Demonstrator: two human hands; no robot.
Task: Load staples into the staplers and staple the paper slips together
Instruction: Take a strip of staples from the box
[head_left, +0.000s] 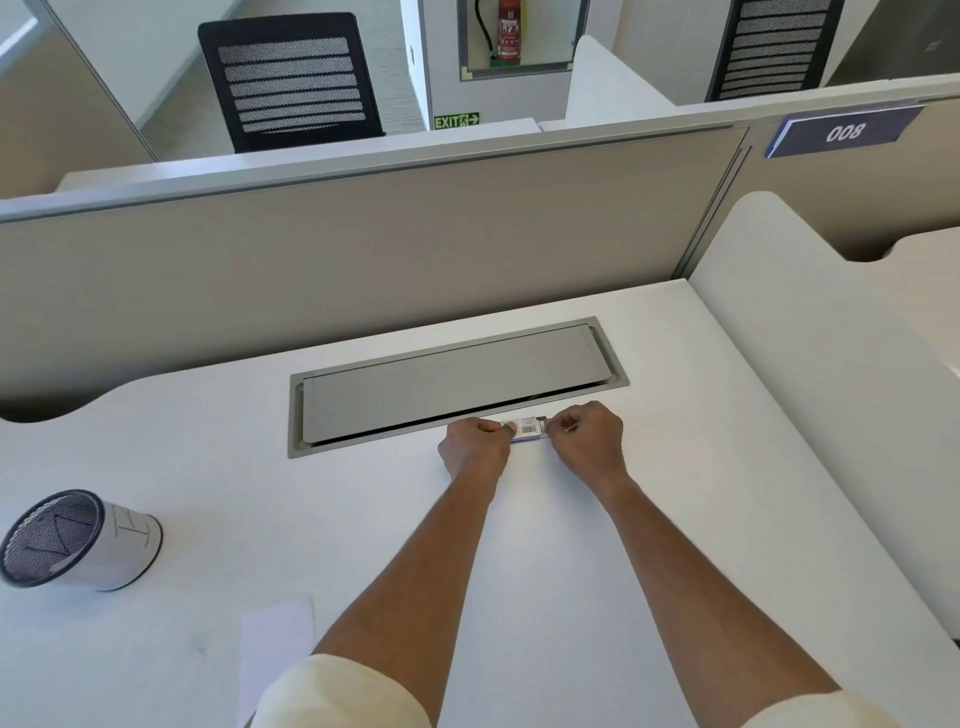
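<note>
Just in front of the grey hatch (457, 384) set in the desk (675, 519), the left hand (475, 449) and right hand (589, 441) hold a small box (530, 428) with a barcode label, fingers curled tight on its two ends. A paper slip (278, 639) lies near the desk's front edge.

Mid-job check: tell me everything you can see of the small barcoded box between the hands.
The small box looks like pale cardboard, with a barcode label on top and a blue lower edge. It lies lengthwise, left to right, just before the grey desk hatch. The left hand pinches its left end, the right hand its right end. Contents hidden.
</note>
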